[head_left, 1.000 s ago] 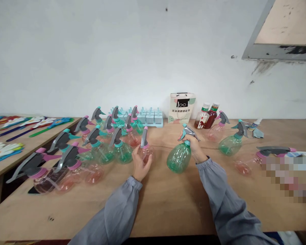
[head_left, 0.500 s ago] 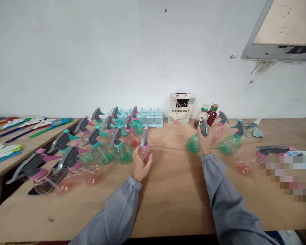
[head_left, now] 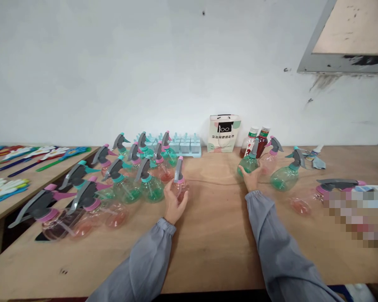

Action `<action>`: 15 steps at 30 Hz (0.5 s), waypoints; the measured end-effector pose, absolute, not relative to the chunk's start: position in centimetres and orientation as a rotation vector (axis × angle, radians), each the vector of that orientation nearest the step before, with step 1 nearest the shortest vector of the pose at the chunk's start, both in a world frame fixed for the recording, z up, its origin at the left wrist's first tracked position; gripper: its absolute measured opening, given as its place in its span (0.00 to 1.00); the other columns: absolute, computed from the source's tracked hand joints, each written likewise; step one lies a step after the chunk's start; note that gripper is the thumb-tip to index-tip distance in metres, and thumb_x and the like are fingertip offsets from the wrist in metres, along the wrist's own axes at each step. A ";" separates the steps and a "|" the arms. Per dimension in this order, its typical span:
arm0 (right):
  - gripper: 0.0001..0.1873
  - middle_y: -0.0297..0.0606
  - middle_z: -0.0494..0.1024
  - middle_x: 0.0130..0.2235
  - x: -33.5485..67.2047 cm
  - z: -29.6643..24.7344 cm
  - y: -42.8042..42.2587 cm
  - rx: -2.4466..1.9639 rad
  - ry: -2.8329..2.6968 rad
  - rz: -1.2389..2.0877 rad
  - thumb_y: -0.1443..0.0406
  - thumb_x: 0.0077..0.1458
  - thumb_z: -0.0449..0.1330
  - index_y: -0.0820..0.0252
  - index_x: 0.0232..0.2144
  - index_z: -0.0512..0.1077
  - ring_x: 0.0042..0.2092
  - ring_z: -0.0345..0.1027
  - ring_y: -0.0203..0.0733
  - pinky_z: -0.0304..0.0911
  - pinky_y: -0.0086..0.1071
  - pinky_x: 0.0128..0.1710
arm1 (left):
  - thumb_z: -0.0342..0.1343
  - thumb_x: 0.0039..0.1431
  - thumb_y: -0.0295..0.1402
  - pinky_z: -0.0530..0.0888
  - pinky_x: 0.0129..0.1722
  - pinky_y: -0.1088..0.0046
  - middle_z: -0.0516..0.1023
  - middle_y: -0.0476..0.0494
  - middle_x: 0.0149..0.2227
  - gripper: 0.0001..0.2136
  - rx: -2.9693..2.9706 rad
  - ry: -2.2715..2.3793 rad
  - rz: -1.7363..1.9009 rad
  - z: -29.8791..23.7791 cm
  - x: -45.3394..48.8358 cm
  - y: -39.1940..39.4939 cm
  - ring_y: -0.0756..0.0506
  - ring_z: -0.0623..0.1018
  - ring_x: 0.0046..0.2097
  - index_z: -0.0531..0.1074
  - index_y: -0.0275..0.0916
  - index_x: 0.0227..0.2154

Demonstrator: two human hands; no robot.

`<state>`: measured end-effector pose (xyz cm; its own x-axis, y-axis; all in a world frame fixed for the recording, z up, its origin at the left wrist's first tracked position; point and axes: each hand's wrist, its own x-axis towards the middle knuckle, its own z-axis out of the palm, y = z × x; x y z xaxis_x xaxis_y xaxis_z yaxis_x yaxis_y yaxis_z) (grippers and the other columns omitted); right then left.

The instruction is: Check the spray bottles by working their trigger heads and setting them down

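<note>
My left hand is wrapped round the lower body of a pink spray bottle, which stands upright with its grey trigger head showing above the fingers. Over on the right, my right hand grips the round body of a green spray bottle; its grey head points up. A pink spray bottle stands just beyond the right hand. Farther right sits another green spray bottle. Beside my left hand, a green spray bottle is nearest among several pink and green ones.
A light blue tray and a paper bag stand by the wall. Two bottles of dark red liquid are behind the right hand. A pink spray bottle lies at right. Colourful hand-shaped items cover the left table.
My right hand has shifted from the green spray bottle's head down to its body, and the bottle has turned and moved slightly right. The left hand has stayed in place.
</note>
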<state>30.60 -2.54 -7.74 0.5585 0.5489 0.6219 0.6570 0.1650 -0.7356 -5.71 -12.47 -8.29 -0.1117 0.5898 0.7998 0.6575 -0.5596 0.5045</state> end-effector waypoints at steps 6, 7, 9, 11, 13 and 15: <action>0.49 0.59 0.67 0.57 31.2 -8.1 -1.4 -1.490 -1.044 -0.110 0.35 0.45 0.61 0.64 0.56 0.61 0.63 0.56 0.63 0.49 0.60 0.64 | 0.57 0.63 0.37 0.68 0.61 0.52 0.63 0.29 0.60 0.31 -2.136 -1.404 -1.783 -8.2 -5.4 -12.9 0.37 0.69 0.62 0.52 0.37 0.65; 0.48 0.59 0.67 0.57 31.2 -7.9 -1.3 -1.504 -1.039 -0.114 0.35 0.46 0.61 0.63 0.56 0.62 0.63 0.56 0.64 0.49 0.60 0.64 | 0.57 0.63 0.37 0.68 0.61 0.52 0.64 0.29 0.59 0.31 -2.141 -1.400 -1.780 -8.2 -5.4 -12.9 0.37 0.69 0.62 0.52 0.37 0.65; 0.48 0.59 0.67 0.58 31.2 -7.6 -1.3 -1.520 -1.020 -0.105 0.35 0.46 0.61 0.64 0.56 0.62 0.63 0.56 0.64 0.50 0.60 0.63 | 0.57 0.63 0.37 0.69 0.61 0.52 0.64 0.29 0.59 0.31 -2.147 -1.396 -1.776 -8.1 -5.3 -13.0 0.37 0.69 0.62 0.52 0.37 0.65; 0.50 0.60 0.66 0.59 30.9 -7.2 -1.9 -1.505 -0.981 -0.107 0.35 0.46 0.61 0.64 0.58 0.60 0.63 0.56 0.63 0.50 0.60 0.63 | 0.57 0.63 0.37 0.69 0.60 0.52 0.65 0.29 0.58 0.31 -2.154 -1.392 -1.777 -7.9 -5.2 -13.1 0.37 0.70 0.61 0.52 0.37 0.65; 0.48 0.59 0.63 0.61 30.1 -6.8 -2.9 -1.438 -0.945 -0.129 0.38 0.49 0.60 0.64 0.60 0.57 0.63 0.55 0.61 0.50 0.60 0.64 | 0.59 0.61 0.39 0.70 0.59 0.53 0.66 0.30 0.58 0.32 -2.139 -1.400 -1.787 -7.7 -5.1 -13.2 0.37 0.71 0.60 0.54 0.37 0.64; 0.39 0.55 0.63 0.61 28.7 -6.2 -4.3 -1.321 -0.992 -0.117 0.42 0.56 0.56 0.60 0.60 0.57 0.64 0.55 0.59 0.49 0.60 0.65 | 0.62 0.58 0.42 0.71 0.57 0.53 0.67 0.31 0.57 0.34 -2.116 -1.441 -1.799 -7.4 -4.9 -13.3 0.37 0.72 0.58 0.56 0.37 0.62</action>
<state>28.72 -4.34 -6.16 0.6050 0.4481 0.6582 0.5890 0.3043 -0.7486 -4.92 -13.33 -7.36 -0.0855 0.6156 0.7834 0.6299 -0.5758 0.5212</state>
